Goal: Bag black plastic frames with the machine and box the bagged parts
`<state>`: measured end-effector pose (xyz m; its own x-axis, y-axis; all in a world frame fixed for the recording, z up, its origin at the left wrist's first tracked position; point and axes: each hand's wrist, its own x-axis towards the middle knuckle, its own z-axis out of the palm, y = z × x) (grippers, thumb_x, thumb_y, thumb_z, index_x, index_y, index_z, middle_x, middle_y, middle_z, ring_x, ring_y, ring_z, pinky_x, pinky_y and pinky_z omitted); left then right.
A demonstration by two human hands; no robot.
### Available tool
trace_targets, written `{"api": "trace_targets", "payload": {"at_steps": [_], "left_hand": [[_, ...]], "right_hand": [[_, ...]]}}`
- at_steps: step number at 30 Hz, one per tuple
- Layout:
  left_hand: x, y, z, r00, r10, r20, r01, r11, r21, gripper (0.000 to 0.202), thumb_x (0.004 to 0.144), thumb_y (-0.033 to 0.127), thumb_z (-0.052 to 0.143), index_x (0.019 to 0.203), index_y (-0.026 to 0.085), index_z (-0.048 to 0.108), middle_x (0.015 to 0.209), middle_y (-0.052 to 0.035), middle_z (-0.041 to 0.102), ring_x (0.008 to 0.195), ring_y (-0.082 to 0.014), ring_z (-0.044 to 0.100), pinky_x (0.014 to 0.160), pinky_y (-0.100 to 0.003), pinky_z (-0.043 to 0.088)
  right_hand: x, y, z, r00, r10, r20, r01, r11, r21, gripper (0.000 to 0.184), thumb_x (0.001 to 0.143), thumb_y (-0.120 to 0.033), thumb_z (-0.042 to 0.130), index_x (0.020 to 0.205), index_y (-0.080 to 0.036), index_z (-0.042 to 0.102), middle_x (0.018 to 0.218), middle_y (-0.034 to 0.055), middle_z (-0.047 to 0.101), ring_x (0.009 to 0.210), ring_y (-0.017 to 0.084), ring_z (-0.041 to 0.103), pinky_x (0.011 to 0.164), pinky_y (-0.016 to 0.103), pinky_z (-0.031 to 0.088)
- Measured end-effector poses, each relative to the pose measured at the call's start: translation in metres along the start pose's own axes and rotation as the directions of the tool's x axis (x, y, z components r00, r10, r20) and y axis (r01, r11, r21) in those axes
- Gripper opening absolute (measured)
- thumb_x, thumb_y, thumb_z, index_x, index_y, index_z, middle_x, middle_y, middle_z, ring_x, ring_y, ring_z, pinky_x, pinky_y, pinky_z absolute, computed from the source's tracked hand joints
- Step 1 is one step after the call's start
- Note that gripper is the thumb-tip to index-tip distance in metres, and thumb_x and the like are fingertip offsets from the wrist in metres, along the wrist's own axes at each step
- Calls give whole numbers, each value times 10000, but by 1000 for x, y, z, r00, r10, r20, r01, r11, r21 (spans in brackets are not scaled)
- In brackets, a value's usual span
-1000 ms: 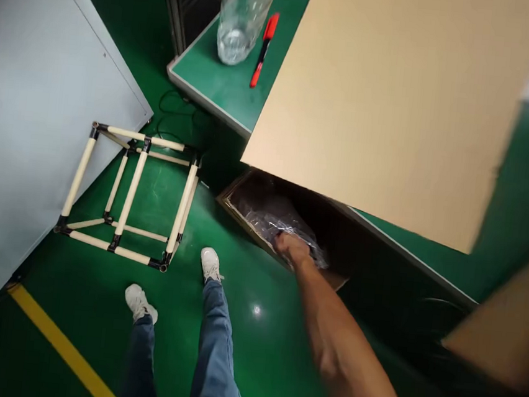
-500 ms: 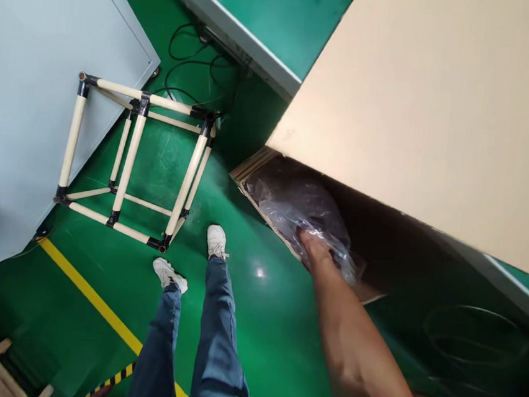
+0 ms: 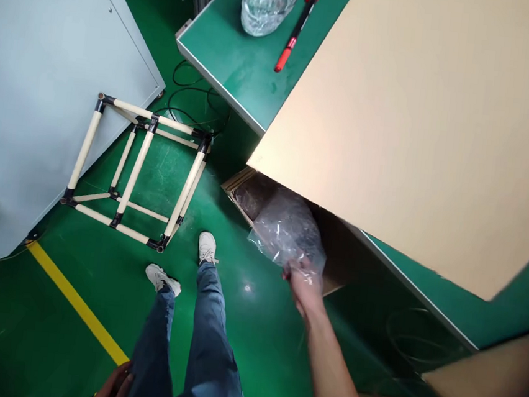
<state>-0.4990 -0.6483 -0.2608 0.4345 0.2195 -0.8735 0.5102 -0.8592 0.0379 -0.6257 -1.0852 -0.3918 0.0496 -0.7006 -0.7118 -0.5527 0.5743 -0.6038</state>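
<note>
My right hand (image 3: 304,282) is closed on the edge of a clear plastic bag (image 3: 287,229). The crumpled bag spreads from the opening of a cardboard box (image 3: 239,183) beneath the table's edge, and part of it hangs over the box's near side. Whether anything is inside the bag I cannot make out. A large cardboard sheet (image 3: 417,113) lies across the tabletop above and hides the box's far part. Beside my leg at the bottom, my left hand (image 3: 114,387) hangs with loosely bent fingers and nothing visible in it; the frame cuts it off.
A cream pipe frame with black joints (image 3: 138,177) stands on the green floor, left of my feet. The green table (image 3: 242,84) holds a clear plastic cup (image 3: 267,5) and a red-and-black marker (image 3: 299,30). Cables (image 3: 192,101) lie beneath. At left is a grey cabinet (image 3: 36,89).
My right hand has drawn back toward me, pulling the plastic bag partly over the box edge. My left hand has come further into view. The head view has shifted, revealing the cup and marker.
</note>
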Motion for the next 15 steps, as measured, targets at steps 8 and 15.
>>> {"api": "trace_targets", "payload": {"at_steps": [8,15], "left_hand": [[-8,-77,-28,993,118,26,-109,967,-229,602,747,752,649,1097,271,741,1236,-89,794,1328,-374,669,1085,-436,572],[-30,-32,-64,983,185,7,-177,947,-270,731,663,754,727,1129,191,749,1362,-174,732,1416,-414,588,1189,-506,497]], "right_hand": [[-86,-19,-18,984,94,154,-69,985,-161,557,737,-440,623,1202,-154,735,589,-47,490,539,152,419,561,307,397],[-214,-53,-1,973,-135,187,188,933,-308,666,865,-463,544,1455,-180,668,672,-17,601,543,148,436,552,298,440]]}}
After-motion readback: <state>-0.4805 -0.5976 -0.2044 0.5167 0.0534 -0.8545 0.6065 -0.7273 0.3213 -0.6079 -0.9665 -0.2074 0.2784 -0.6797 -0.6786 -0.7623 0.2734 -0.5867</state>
